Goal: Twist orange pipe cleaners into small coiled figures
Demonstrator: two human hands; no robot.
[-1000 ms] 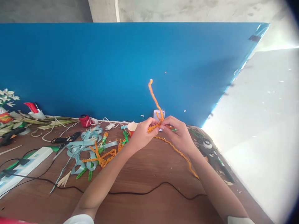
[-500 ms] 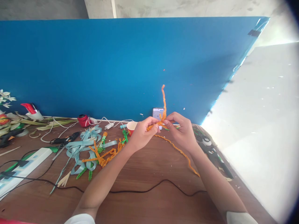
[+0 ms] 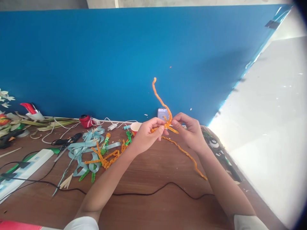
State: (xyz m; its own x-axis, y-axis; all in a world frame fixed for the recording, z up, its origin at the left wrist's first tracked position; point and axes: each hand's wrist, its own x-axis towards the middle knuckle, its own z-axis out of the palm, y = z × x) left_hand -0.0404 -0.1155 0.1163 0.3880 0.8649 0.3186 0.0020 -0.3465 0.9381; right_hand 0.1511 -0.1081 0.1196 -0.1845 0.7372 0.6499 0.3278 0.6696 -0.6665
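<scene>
Fuzzy orange pipe cleaners, twisted together in a bunch, are held up above the table between both hands. My left hand pinches the bunch with thumb and fingers. From the other side my right hand closes its thumb and index finger on the pipe cleaners where they join. One long strand sticks up from the joint and bends to the left. Another orange pipe cleaner lies on the table below the hands. Behind the hands a phone leans upright against the blue panel, partly covered.
Left of the hands lie bent orange pipe cleaners, a tangle of pale blue ribbon, and a glue gun. A paper cup stands behind my left hand. A white power strip and a black cable cross the table.
The upright orange strand has swung over to the left. Both hands keep their pinch on the bunch, and the view has tipped slightly downward.
</scene>
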